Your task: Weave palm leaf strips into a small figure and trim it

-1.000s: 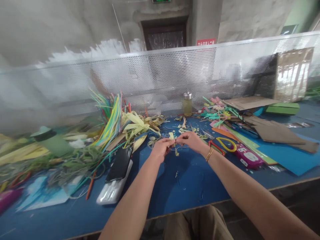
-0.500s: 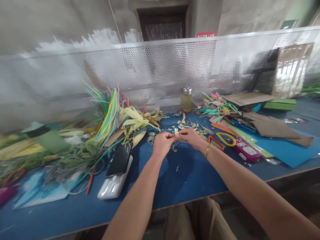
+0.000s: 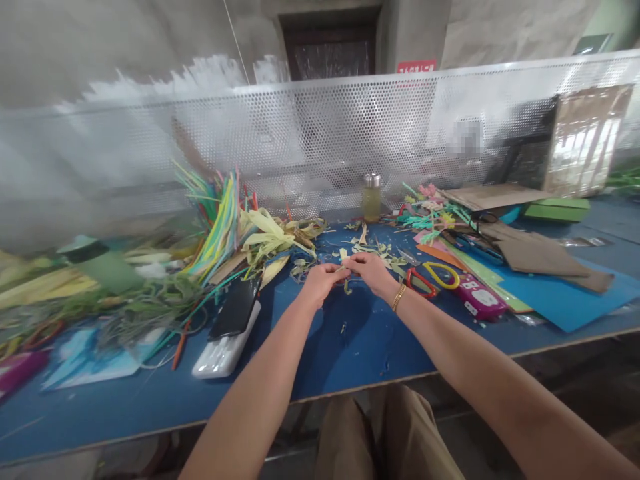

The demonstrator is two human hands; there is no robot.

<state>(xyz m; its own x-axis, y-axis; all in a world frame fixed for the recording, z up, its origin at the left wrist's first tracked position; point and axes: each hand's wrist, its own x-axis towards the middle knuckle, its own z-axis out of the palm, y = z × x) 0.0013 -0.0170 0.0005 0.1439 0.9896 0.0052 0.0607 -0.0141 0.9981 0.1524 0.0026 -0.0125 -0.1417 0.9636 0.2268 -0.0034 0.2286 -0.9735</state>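
Observation:
My left hand (image 3: 321,281) and my right hand (image 3: 369,270) meet fingertip to fingertip over the middle of the blue table. Between them they pinch a small pale yellow piece of corn husk (image 3: 343,254), which pokes up above the fingers; its lower part is hidden. Both hands are closed. Husk scraps (image 3: 383,256) lie on the table just beyond. Left of the hands is a bunch of pale corn husks (image 3: 267,233). Red-handled scissors (image 3: 421,283) and a yellow scissor-like loop (image 3: 442,275) rest to the right of my right hand.
A black phone (image 3: 235,309) lies on a white case (image 3: 227,350) at left, near tangled green strands and colourful stems (image 3: 220,220). A jar (image 3: 371,200) stands at the back before a perforated metal screen (image 3: 345,133). Cardboard (image 3: 540,257), blue paper (image 3: 565,307) and a purple case (image 3: 483,298) lie at right.
My hands have shifted slightly left, with the husk piece still pinched between them. My right wrist has turned a little. The whole view has moved slightly.

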